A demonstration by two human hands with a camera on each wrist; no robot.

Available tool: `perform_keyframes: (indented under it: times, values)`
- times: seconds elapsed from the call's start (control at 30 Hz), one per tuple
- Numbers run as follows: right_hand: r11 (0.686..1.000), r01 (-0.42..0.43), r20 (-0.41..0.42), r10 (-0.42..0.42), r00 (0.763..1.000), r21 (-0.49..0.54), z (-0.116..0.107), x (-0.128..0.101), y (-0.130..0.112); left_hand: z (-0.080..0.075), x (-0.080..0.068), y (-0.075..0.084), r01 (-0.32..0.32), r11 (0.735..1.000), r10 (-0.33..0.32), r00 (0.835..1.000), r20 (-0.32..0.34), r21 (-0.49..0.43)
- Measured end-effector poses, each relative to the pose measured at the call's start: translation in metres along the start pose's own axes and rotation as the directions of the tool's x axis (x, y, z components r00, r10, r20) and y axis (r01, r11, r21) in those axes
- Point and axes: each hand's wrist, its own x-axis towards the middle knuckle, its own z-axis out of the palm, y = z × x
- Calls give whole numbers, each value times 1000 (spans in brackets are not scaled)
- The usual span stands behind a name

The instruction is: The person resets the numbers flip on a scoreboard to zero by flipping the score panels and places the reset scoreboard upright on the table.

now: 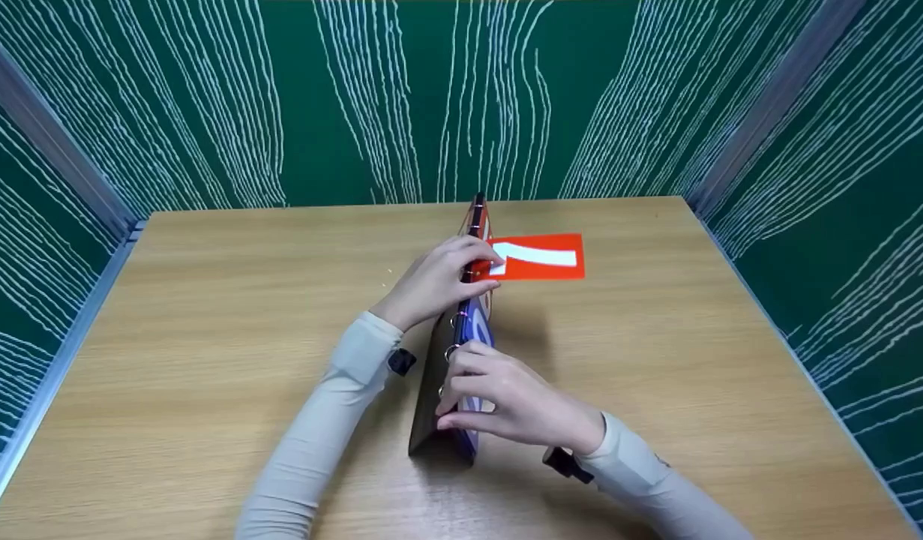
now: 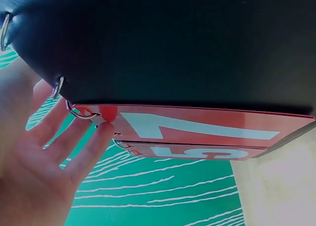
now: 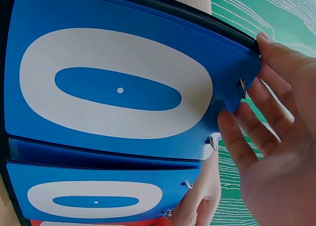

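A tabletop flip scoreboard (image 1: 429,409) stands like a tent, its dark panel on the left and number cards on the right, with metal rings along the top. My left hand (image 1: 435,277) reaches over the ridge toward the far end and holds a red card (image 1: 543,257) with a white digit by its ring edge; the card sticks out to the right. In the left wrist view, a red card with a 5 (image 2: 212,153) lies beyond it. My right hand (image 1: 517,397) grips the near end, thumb on the top edge, fingertip against the blue 0 card (image 3: 118,48).
A smaller blue 0 card (image 3: 94,186) hangs between the large one and the red cards. The wooden table (image 1: 206,360) is bordered by green walls (image 1: 498,97) with white wavy lines. Dark wrist cameras (image 1: 402,362) sit on both sleeves.
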Motion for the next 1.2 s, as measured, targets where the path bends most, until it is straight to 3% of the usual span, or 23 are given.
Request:
perform_keyframes:
  times: [0.27,0.43,0.63,0.83,1.0,1.2]
  values:
    - [1000,-12,3,12,1000,18,1,0,1,-4,1,4,13,998,-18,997,69,60]
    - [1000,-5,-5,5,1000,22,2,0,2,-6,4,5,-46,987,34,996,79,157]
    - [999,39,-42,-39,998,18,2,0,4,-6,11,10,-126,954,99,989,111,273]
    - [997,69,-58,-66,996,44,3,1,5,-6,13,14,-122,943,85,988,129,311]
    - [996,73,-71,-69,995,54,4,0,6,-3,12,14,-95,948,62,991,116,303]
    - [996,74,-73,-70,995,52,5,0,7,2,9,10,-96,937,88,995,41,336]
